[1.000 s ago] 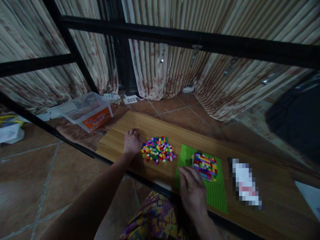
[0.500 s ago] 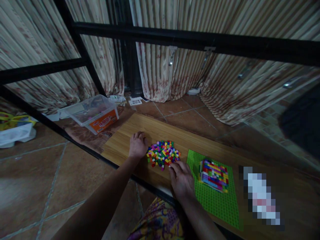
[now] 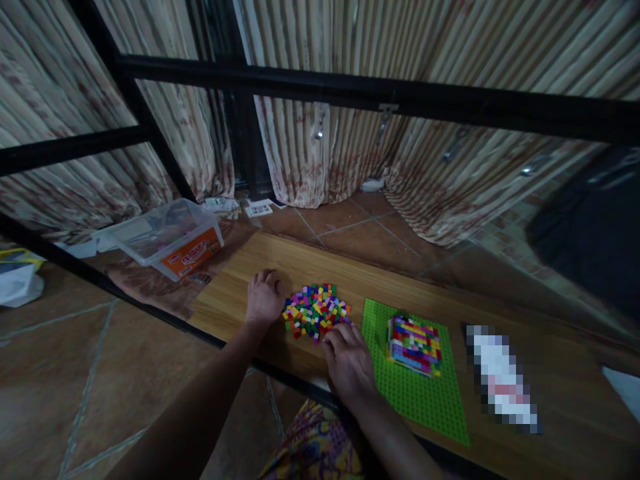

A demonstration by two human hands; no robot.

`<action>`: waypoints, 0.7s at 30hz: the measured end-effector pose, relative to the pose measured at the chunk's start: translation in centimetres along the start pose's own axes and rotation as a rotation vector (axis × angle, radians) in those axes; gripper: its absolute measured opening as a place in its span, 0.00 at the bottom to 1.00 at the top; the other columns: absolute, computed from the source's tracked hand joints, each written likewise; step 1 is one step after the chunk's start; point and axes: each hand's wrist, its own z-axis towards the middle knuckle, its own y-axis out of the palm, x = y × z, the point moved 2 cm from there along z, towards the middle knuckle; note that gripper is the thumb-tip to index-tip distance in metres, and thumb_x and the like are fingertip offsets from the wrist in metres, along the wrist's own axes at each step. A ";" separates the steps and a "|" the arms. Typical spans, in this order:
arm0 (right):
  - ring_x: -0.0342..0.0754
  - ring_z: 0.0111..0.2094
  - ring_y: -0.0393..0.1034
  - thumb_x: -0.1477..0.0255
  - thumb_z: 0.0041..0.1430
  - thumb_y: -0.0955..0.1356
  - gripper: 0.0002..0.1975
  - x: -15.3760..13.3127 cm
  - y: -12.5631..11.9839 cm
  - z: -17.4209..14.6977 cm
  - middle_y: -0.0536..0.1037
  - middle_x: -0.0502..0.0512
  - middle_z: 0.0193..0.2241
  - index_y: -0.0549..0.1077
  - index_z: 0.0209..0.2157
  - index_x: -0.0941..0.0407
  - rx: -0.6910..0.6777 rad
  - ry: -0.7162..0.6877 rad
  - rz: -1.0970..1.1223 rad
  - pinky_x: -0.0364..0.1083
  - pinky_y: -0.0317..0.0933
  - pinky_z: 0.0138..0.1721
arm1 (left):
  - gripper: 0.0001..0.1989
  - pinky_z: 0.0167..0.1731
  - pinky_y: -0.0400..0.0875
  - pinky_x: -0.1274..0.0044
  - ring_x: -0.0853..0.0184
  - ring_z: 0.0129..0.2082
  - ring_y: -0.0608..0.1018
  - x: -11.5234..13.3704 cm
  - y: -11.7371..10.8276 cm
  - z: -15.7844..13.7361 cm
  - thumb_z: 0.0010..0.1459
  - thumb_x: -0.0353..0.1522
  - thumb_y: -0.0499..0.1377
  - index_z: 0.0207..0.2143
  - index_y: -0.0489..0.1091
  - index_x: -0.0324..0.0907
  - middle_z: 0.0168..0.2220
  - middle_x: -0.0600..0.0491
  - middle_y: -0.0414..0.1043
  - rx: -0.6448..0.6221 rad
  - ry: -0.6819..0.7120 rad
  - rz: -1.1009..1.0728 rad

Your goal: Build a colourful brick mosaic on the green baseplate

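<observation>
The left forearm reaches forward, its hand palm down on the desk, fingers loosely bent just left of the loose bricks. The right hand angles forward and leftward, thumb and fingers bent at the pile's near right edge; whether either hand pinches a brick, I cannot tell. Rightward, a brick build sits on the green baseplate.

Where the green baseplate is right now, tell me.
In the head view, the green baseplate lies right of centre on the wooden tabletop, beside the right hand and under the multicoloured brick build.
</observation>
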 end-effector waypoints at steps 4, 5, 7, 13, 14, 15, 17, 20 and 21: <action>0.48 0.36 0.66 0.77 0.60 0.63 0.08 -0.2 -0.4 -0.2 0.72 0.51 0.30 0.68 0.27 0.54 0.046 0.033 0.026 0.50 0.59 0.48 | 0.15 0.50 0.66 0.63 0.53 0.47 0.72 -0.2 0.0 0.0 0.58 0.31 0.50 0.43 0.72 0.36 0.46 0.42 0.72 0.013 0.031 -0.009; 0.48 0.35 0.66 0.77 0.60 0.63 0.08 -0.2 -0.7 -0.4 0.73 0.51 0.30 0.68 0.27 0.54 0.055 0.050 0.041 0.49 0.61 0.46 | 0.15 0.50 0.66 0.63 0.54 0.47 0.72 -0.2 0.1 0.1 0.58 0.31 0.50 0.42 0.72 0.37 0.46 0.42 0.72 0.018 0.038 -0.012; 0.47 0.34 0.68 0.76 0.60 0.63 0.08 -0.2 -1.2 -0.9 0.73 0.51 0.29 0.68 0.28 0.54 0.066 0.091 0.093 0.46 0.62 0.39 | 0.15 0.50 0.66 0.62 0.54 0.47 0.72 -0.3 0.1 0.2 0.58 0.32 0.50 0.43 0.72 0.37 0.46 0.42 0.73 0.032 0.050 -0.014; 0.45 0.36 0.72 0.73 0.63 0.62 0.09 0.7 -3.5 -3.5 0.77 0.52 0.34 0.73 0.39 0.53 0.139 0.217 0.225 0.44 0.66 0.38 | 0.15 0.50 0.66 0.63 0.54 0.47 0.72 -0.4 0.1 0.4 0.58 0.32 0.49 0.42 0.72 0.37 0.46 0.42 0.73 0.026 0.070 -0.007; 0.45 0.37 0.72 0.72 0.63 0.62 0.10 0.9 -4.0 -3.9 0.78 0.52 0.36 0.74 0.42 0.53 0.150 0.229 0.230 0.44 0.66 0.38 | 0.15 0.50 0.66 0.63 0.54 0.47 0.72 -0.4 0.1 0.4 0.58 0.33 0.49 0.42 0.72 0.38 0.46 0.42 0.72 0.022 0.070 -0.009; 0.45 0.38 0.73 0.72 0.64 0.61 0.11 1.2 -4.5 -4.3 0.78 0.52 0.37 0.74 0.42 0.53 0.156 0.239 0.234 0.44 0.67 0.39 | 0.15 0.50 0.65 0.64 0.54 0.47 0.72 -0.4 0.1 0.4 0.58 0.33 0.49 0.42 0.72 0.38 0.47 0.42 0.72 0.019 0.067 -0.010; 0.45 0.38 0.73 0.71 0.64 0.61 0.11 2.1 -5.6 -5.0 0.79 0.52 0.37 0.75 0.41 0.52 0.179 0.258 0.238 0.44 0.67 0.39 | 0.16 0.50 0.65 0.64 0.54 0.47 0.72 -0.5 0.1 0.4 0.58 0.33 0.49 0.43 0.72 0.37 0.47 0.42 0.72 0.005 0.061 -0.008; 0.46 0.38 0.74 0.68 0.63 0.63 0.10 3.9 -7.2 -6.0 0.79 0.53 0.37 0.76 0.39 0.52 0.262 0.307 0.227 0.46 0.68 0.39 | 0.16 0.50 0.65 0.63 0.54 0.47 0.72 -0.4 0.0 0.5 0.58 0.33 0.49 0.43 0.71 0.37 0.47 0.41 0.72 -0.003 0.061 -0.001; 0.47 0.39 0.74 0.67 0.63 0.63 0.11 4.6 -7.7 -6.3 0.79 0.53 0.38 0.76 0.39 0.52 0.290 0.337 0.222 0.46 0.68 0.40 | 0.17 0.51 0.64 0.63 0.54 0.47 0.72 -0.4 0.0 0.5 0.58 0.33 0.48 0.43 0.71 0.37 0.47 0.41 0.72 -0.003 0.064 0.000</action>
